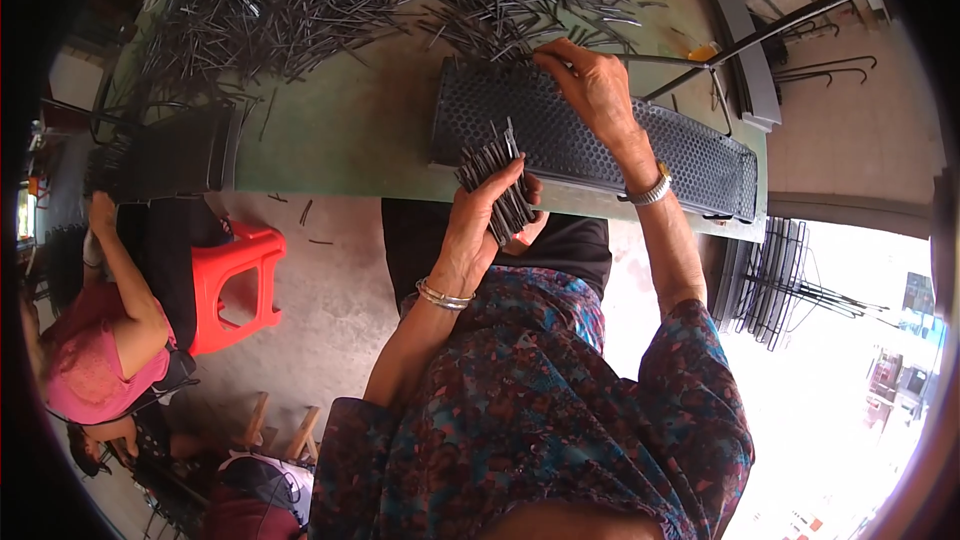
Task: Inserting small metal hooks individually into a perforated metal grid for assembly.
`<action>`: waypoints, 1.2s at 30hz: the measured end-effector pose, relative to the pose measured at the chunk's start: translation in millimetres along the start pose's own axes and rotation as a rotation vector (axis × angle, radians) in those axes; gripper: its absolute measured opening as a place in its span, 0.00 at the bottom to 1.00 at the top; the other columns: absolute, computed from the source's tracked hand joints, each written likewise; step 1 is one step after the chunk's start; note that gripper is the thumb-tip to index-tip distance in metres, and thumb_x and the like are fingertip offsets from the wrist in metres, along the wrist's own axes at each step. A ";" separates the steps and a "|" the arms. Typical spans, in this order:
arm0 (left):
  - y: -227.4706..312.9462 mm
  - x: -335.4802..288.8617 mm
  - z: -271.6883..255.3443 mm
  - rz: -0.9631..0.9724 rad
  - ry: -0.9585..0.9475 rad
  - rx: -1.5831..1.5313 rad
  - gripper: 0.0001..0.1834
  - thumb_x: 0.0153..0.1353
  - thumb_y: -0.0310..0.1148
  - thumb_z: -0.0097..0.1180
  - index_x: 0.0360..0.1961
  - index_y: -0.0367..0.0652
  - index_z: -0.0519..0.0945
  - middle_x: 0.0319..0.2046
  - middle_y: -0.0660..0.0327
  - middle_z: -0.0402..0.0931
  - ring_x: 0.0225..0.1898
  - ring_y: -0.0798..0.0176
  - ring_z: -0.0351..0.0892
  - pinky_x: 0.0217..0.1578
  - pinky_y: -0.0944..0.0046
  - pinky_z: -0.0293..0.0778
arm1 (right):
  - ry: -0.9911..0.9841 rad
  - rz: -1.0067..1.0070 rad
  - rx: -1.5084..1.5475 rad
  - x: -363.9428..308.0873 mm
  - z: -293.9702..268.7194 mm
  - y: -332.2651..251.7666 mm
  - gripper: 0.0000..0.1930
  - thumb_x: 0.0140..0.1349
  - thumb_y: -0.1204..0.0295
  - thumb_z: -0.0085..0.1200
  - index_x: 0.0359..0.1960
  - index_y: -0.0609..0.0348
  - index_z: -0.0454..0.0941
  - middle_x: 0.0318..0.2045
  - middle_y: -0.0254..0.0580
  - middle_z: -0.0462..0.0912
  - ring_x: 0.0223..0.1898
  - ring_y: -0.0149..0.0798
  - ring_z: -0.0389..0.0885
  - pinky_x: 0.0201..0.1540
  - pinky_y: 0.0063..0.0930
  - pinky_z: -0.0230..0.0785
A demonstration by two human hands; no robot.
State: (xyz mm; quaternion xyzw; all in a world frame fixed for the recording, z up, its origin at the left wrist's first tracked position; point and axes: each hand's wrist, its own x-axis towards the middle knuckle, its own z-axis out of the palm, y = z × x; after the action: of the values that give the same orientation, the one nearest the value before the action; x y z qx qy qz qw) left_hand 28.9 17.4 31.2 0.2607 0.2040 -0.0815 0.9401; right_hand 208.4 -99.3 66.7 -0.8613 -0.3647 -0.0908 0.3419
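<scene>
My left hand [485,202] is closed around a bundle of thin black sticks [492,162], held in front of the table's near edge. A long black tray [650,145] with a honeycomb pattern of holes lies along that edge. Over the tray's far rim reaches my right hand [592,85], with thumb and fingers pinched together. Whatever its fingertips hold is too small to make out against the dark sticks behind. Beyond the tray a big loose pile of the same black sticks [290,5] spreads across the table.
The green table [330,140] bears another dark tray [180,152] at the left, where a person in a pink top [105,350] works. A red plastic stool [235,285] stands on the floor. A black metal rod frame [770,35] crosses the table's right end.
</scene>
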 end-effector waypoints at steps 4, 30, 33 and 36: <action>1.7 -0.6 1.1 -0.002 -0.009 -0.001 0.12 0.64 0.34 0.56 0.45 0.40 0.78 0.29 0.58 0.79 0.30 0.65 0.78 0.31 0.61 0.79 | 0.099 0.001 -0.136 -1.6 2.0 -2.4 0.08 0.61 0.65 0.57 0.39 0.51 0.82 0.20 0.43 0.81 0.20 0.39 0.80 0.25 0.30 0.69; 5.1 3.9 3.2 -0.015 0.042 0.076 0.08 0.59 0.32 0.61 0.37 0.39 0.80 0.25 0.59 0.80 0.23 0.67 0.79 0.22 0.68 0.75 | -0.415 0.509 0.662 -38.9 -24.6 -37.7 0.09 0.62 0.72 0.55 0.38 0.65 0.79 0.24 0.33 0.79 0.27 0.25 0.74 0.30 0.20 0.67; 10.8 8.2 2.2 -0.031 0.074 0.143 0.08 0.61 0.33 0.59 0.37 0.41 0.80 0.27 0.58 0.80 0.26 0.66 0.80 0.25 0.67 0.77 | -0.165 0.457 0.572 -38.8 -25.3 -36.9 0.08 0.63 0.72 0.54 0.37 0.66 0.77 0.25 0.35 0.80 0.25 0.25 0.75 0.29 0.21 0.68; 9.5 9.9 3.6 -0.009 0.092 0.145 0.07 0.60 0.32 0.59 0.35 0.40 0.79 0.25 0.58 0.80 0.24 0.66 0.79 0.24 0.66 0.76 | 0.120 0.460 0.470 -32.7 -26.3 -40.9 0.08 0.64 0.72 0.53 0.37 0.66 0.77 0.26 0.38 0.82 0.23 0.26 0.77 0.28 0.21 0.68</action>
State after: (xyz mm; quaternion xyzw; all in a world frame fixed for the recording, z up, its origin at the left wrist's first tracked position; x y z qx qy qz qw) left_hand 41.5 23.2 34.1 0.3304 0.2415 -0.0881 0.9082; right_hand 159.1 -114.6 94.6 -0.8118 -0.1510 0.0246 0.5636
